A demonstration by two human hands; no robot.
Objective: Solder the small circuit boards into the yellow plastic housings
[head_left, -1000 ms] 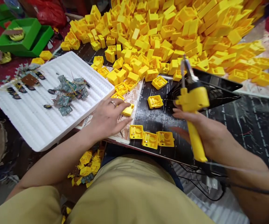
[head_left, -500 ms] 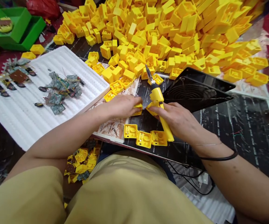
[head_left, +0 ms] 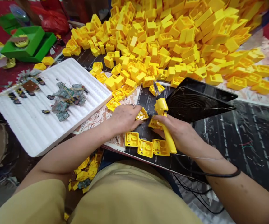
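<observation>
My left hand (head_left: 126,117) is closed on a small open yellow plastic case (head_left: 142,114), its fingers over the case's left side. In my right hand (head_left: 182,132) lies a yellow-handled soldering iron (head_left: 161,107), its metal tip pointing up and away from me. The fingers of that hand also grip a second yellow case (head_left: 156,123), partly hidden by the hand. Nearer to me, along the table edge, three open cases (head_left: 145,148) lie in a row with their insides up.
A big heap of yellow cases (head_left: 171,40) fills the back. On the left, a white foam board (head_left: 38,130) bears wired circuit boards (head_left: 66,99). A black fan (head_left: 195,101) stands right of the iron. Green trays (head_left: 35,43) sit back left; cables hang below the table edge.
The view has shifted, so most things appear lower. Both hands have turned slightly, and the cases in them show more of their open insides. The soldering iron stays in my right hand.
</observation>
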